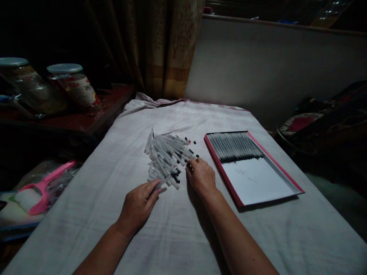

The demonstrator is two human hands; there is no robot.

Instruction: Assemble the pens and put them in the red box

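Note:
A heap of several clear pens (164, 156) with black caps lies in the middle of a white cloth-covered table (183, 236). My left hand (139, 206) rests palm down at the heap's near edge, thumb and forefinger pinched on one pen. At the heap's right side, my right hand (201, 176) has its fingers curled onto the pens; what it holds is hidden. To the right lies a shallow red-rimmed white tray (282, 173) with a row of pens (235, 146) packed side by side at its far end.
Loose black caps (190, 142) lie just behind the heap. Two lidded jars (74, 86) stand on a dark wooden shelf at the left. Below it lies a pink-handled tool (46, 185). A curtain hangs behind, and dark clutter sits at the right.

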